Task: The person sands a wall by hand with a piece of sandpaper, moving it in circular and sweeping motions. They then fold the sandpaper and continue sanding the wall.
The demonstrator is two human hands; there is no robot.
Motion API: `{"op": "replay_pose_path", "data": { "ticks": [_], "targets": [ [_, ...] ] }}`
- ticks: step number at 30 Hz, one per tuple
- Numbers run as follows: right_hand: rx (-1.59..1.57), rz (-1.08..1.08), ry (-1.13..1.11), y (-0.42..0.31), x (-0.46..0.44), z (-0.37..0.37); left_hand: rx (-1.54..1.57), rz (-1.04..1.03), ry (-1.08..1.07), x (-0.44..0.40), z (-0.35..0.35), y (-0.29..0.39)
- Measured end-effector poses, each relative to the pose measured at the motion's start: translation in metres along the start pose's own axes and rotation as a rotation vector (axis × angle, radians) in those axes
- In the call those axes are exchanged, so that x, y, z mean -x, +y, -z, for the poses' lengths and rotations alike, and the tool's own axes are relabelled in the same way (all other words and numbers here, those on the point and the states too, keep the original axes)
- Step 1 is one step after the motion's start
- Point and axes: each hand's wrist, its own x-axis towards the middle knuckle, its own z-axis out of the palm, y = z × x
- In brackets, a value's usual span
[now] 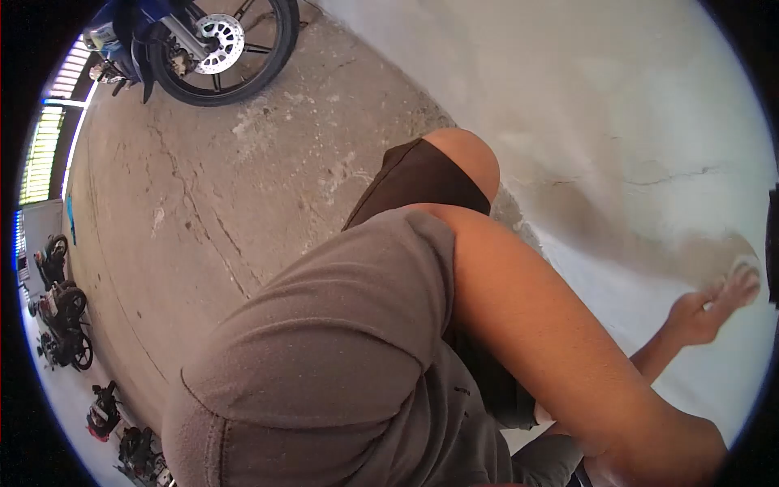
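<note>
My right hand is at the far right, up against the pale wall. Its fingers are closed over a small whitish pad, mostly covered by the fingers, so its exact kind is unclear. Around the pad, a darker beige patch or shadow spreads over the wall. My left arm, in a grey sleeve, crosses the foreground with its elbow at the lower right. The left hand itself is out of sight. Behind the arm, a bent knee in dark shorts is close to the base of the wall.
A motorcycle's front wheel with a disc brake stands at the top left, near the wall. Several parked motorcycles line the far left edge. The concrete floor is cracked and stained. A thin crack runs along the wall.
</note>
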Motion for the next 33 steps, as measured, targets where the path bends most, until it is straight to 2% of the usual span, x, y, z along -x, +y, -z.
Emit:
{"op": "replay_pose_path", "data": {
  "ticks": [2, 3, 4, 5, 8, 10, 12, 13, 14, 16, 17, 22, 24, 27, 30, 31, 33],
  "targets": [
    [0.057, 0.163, -0.084, -0.002, 0.001, -0.004, -0.174, -0.094, -0.045, -0.007, 0.008, 0.000],
    [0.093, 0.149, -0.102, 0.005, 0.001, -0.001, -0.225, -0.134, -0.054, -0.007, 0.010, 0.003],
    [0.129, 0.136, -0.121, 0.012, 0.001, 0.001, -0.241, -0.122, -0.026, 0.002, 0.006, 0.016],
    [0.030, 0.012, -0.083, 0.018, -0.001, 0.005, -0.236, -0.114, -0.020, 0.005, -0.003, 0.024],
    [-0.089, 0.010, -0.017, 0.040, 0.011, -0.008, -0.324, -0.055, 0.044, 0.020, -0.027, 0.047],
    [-0.003, 0.166, -0.075, 0.014, 0.007, -0.019, -0.591, 0.064, 0.192, 0.026, -0.010, 0.064],
    [0.137, 0.319, -0.186, -0.008, -0.002, -0.019, -1.117, 0.387, 0.394, 0.039, 0.026, 0.080],
    [0.369, 0.135, -0.372, -0.001, 0.000, -0.016, -1.523, 0.700, 0.463, 0.056, 0.044, 0.090],
    [0.308, 0.116, -0.348, 0.000, 0.002, -0.022, -1.772, 0.998, 0.485, 0.076, 0.060, 0.092],
    [0.157, 0.075, -0.278, -0.008, 0.005, -0.018, -1.925, 1.294, 0.522, 0.106, 0.067, 0.095],
    [0.153, 0.063, -0.288, -0.008, 0.011, -0.018, -1.922, 1.348, 0.548, 0.117, 0.068, 0.097],
    [0.144, 0.001, -0.270, -0.010, 0.015, -0.013, -1.891, 1.433, 0.730, 0.150, 0.044, 0.101],
    [0.138, -0.007, -0.276, -0.010, 0.018, -0.013, -1.895, 1.579, 0.794, 0.140, 0.026, 0.087],
    [0.133, -0.012, -0.285, -0.006, 0.019, -0.015, -2.259, 1.516, 0.871, 0.146, 0.026, 0.082],
    [0.129, -0.018, -0.287, -0.005, 0.021, -0.016, -2.292, 1.528, 0.753, 0.162, 0.044, 0.104],
    [0.126, -0.022, -0.284, -0.005, 0.022, -0.016, -2.325, 1.394, 0.737, 0.160, 0.045, 0.102],
    [0.123, -0.028, -0.282, -0.004, 0.020, -0.016, -2.347, 1.262, 0.727, 0.155, 0.040, 0.102]
  ]
}}
